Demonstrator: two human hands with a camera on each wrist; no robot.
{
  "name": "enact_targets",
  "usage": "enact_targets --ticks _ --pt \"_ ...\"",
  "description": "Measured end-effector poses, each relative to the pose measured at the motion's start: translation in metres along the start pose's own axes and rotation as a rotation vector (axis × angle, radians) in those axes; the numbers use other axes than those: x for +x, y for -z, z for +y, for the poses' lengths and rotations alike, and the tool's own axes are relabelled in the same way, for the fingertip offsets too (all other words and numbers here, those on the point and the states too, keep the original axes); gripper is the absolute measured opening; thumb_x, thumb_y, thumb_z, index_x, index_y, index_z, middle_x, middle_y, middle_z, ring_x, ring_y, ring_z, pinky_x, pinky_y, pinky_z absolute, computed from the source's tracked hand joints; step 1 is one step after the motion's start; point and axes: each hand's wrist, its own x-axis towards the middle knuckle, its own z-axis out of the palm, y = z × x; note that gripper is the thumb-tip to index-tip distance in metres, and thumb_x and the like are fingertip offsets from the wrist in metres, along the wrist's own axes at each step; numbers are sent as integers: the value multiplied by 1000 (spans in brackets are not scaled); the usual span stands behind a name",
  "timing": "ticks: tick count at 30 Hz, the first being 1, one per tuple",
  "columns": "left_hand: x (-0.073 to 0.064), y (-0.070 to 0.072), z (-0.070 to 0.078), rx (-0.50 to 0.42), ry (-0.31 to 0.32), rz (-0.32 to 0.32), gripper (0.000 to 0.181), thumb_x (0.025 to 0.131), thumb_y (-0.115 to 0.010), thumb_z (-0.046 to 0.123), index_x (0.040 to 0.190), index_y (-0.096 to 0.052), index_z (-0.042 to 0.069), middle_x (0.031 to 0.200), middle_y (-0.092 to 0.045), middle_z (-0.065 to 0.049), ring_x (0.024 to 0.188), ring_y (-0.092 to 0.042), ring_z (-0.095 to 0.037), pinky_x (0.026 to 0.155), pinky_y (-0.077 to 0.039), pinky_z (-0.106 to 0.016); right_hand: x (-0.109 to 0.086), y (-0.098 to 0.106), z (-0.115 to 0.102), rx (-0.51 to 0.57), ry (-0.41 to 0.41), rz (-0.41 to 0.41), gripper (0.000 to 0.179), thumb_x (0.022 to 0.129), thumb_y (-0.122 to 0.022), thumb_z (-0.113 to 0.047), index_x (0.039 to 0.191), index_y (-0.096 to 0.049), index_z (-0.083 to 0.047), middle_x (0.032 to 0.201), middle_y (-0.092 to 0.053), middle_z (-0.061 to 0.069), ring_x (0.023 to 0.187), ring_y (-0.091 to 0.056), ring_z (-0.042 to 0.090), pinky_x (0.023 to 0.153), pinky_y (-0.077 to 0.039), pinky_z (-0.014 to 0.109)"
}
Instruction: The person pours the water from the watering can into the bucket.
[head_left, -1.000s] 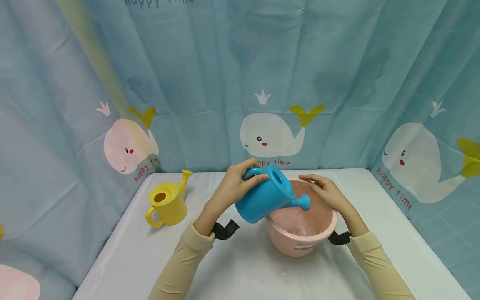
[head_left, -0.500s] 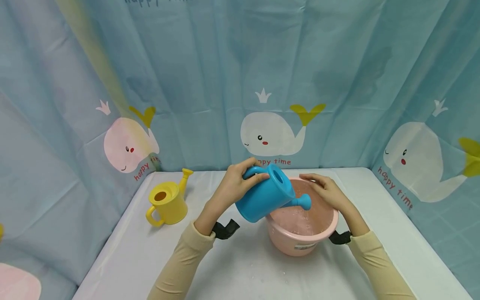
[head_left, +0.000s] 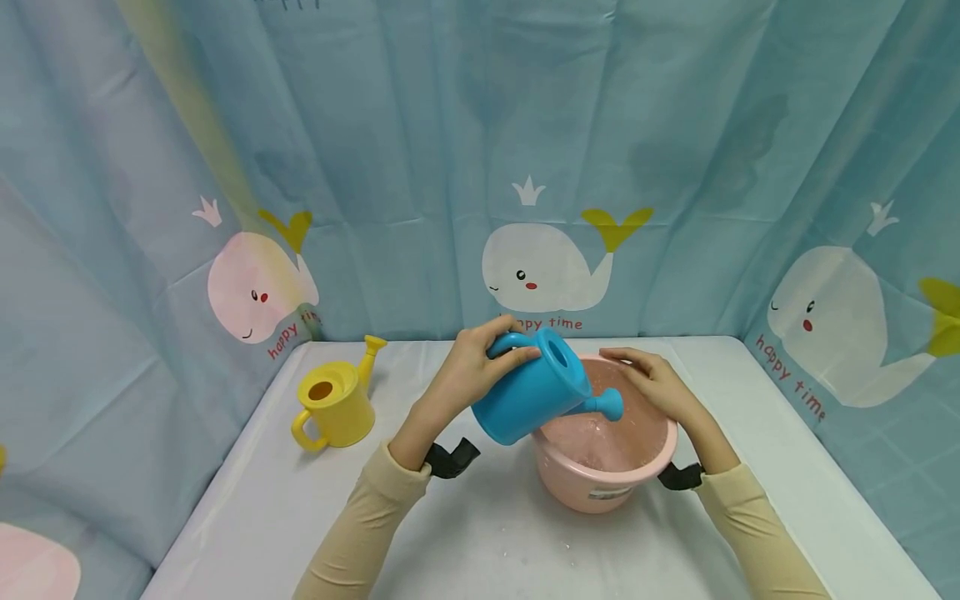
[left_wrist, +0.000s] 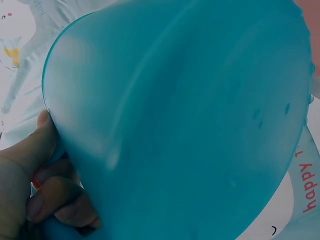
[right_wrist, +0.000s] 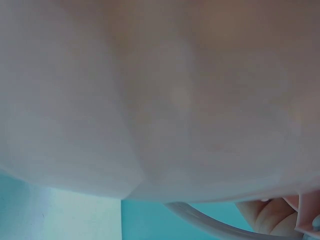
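My left hand [head_left: 476,367] grips the looped handle of a blue watering can [head_left: 525,392], thumb near its top opening. The can is tilted to the right, its spout head over a pink plastic bucket [head_left: 600,477], where splashing water shows below the spout. Up close in the left wrist view, the can's base [left_wrist: 190,120] fills most of the picture, with drops along its edge. My right hand [head_left: 660,387] holds the bucket's far right rim. The bucket's wall [right_wrist: 160,110] covers most of the right wrist view, with bent fingers [right_wrist: 275,217] at lower right.
A yellow watering can [head_left: 341,408] stands upright at the back left of the white table [head_left: 300,517]. Behind and at both sides hangs a blue curtain [head_left: 390,167] with whale prints. A few water drops lie on the table in front of the bucket.
Both hands, the blue watering can and the bucket keep their places. The splashing water inside the bucket shifts slightly, and the head view tilts a little.
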Motion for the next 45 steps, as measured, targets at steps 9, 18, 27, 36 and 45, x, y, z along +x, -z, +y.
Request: enact_targets --ticks 9,18,27,36,45 --pt "1 -2 0 7 -28 -6 18 86 -65 34 92 -58 18 72 -59 -1 68 -59 -14 61 -50 -28 0 1 1 1 19 2 32 98 -47 -15 128 -54 -5 127 -56 15 114 -55 33 84 -49 22" --pt "0 -4 -1 21 -83 -9 16 86 -65 32 93 -59 19 77 -62 2 68 -59 -10 63 -51 -26 1 0 3 8 3 -3 33 98 -48 -17 128 -54 -5 127 -56 15 114 -55 32 85 -50 26" --pt "1 -5 -4 13 -107 -5 16 86 -65 31 94 -60 19 82 -65 2 72 -61 -9 66 -52 -27 -3 1 -14 9 -2 -8 32 97 -46 -6 127 -52 2 127 -54 21 114 -54 38 86 -49 44" --pt "3 -2 -3 20 -122 1 16 85 -66 30 93 -59 18 74 -61 3 69 -60 -9 65 -51 -26 -6 4 -38 -14 -5 -5 31 96 -46 -3 124 -52 7 124 -55 25 114 -53 40 88 -47 48" --pt "3 -1 -1 26 -109 -7 16 85 -67 30 94 -60 18 81 -64 1 72 -61 -10 68 -52 -28 -6 5 -36 8 -12 -17 32 97 -46 -5 126 -52 6 125 -55 24 113 -54 38 87 -49 42"
